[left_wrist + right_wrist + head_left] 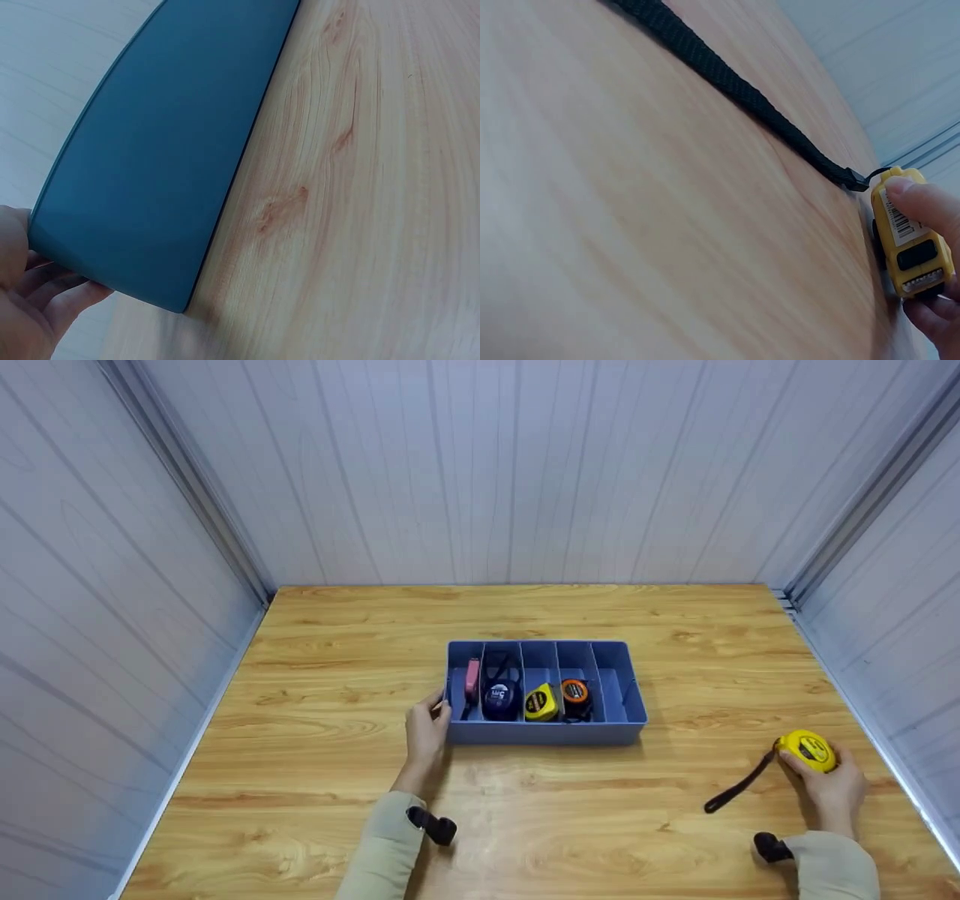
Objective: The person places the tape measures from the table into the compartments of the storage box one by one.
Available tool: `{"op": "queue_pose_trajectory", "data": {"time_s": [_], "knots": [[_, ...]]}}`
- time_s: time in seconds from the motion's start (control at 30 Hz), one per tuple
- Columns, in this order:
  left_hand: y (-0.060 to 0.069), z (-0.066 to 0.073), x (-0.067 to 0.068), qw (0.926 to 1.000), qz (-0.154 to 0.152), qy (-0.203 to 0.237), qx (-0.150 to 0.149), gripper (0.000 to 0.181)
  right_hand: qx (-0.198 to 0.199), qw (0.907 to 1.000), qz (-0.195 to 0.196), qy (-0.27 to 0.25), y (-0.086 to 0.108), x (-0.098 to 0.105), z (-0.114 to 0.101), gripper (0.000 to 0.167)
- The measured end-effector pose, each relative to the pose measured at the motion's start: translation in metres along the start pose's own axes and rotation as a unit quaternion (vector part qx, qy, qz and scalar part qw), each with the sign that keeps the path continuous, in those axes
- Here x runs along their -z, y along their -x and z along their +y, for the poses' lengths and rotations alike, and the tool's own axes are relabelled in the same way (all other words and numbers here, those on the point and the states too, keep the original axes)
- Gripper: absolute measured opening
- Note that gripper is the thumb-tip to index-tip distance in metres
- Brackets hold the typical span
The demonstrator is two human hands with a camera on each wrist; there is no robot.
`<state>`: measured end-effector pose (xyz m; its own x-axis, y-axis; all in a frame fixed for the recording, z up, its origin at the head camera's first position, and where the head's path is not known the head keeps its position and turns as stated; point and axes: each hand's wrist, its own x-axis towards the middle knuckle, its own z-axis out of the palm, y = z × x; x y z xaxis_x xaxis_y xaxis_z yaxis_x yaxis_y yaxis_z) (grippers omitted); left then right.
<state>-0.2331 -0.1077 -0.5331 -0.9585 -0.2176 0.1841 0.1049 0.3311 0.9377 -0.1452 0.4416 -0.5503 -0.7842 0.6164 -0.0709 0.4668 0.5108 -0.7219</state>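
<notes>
A blue-grey divided box (546, 734) stands on the table. My left hand (427, 733) holds its left end near the front corner, thumb at the rim; the left wrist view shows fingers (73, 304) against the end wall. From left to right, separate compartments hold a pink tape measure (472, 678), a dark blue tape measure (500, 701), a small yellow tape measure (541, 703) and an orange-and-black tape measure (576, 699). Right of the box, my right hand (834, 789) grips a larger yellow tape measure (808, 751). Its black wrist strap (739, 90) trails left along the tabletop.
The wood-grain table (570, 825) is bordered by a pale back panel (480, 472) and side panels to the left (97, 622) and right (900, 622). The right hand is close to the right panel. Each sleeved wrist carries a small black camera mount.
</notes>
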Motion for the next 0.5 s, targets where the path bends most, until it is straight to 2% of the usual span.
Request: {"op": "queue_pose_trajectory", "data": {"time_s": [0.07, 0.3, 0.5], "knots": [[0.0003, -0.0007, 0.0005, 0.9998, 0.005, -0.011, -0.015, 0.032, 0.0, 1.0, 0.001, 0.006, 0.0009, -0.0008, -0.0001, 0.081], [0.0, -0.0009, -0.0002, 0.9998, 0.011, -0.008, -0.014, 0.031, 0.003, 1.0, 0.0, -0.001, 0.0051, -0.0041, -0.0012, 0.081], [0.0003, -0.0002, 0.0001, 0.9999, 0.008, 0.001, -0.012, 0.032, 0.004, 0.9999, -0.016, -0.003, 0.0091, -0.0034, -0.0085, 0.083]]}}
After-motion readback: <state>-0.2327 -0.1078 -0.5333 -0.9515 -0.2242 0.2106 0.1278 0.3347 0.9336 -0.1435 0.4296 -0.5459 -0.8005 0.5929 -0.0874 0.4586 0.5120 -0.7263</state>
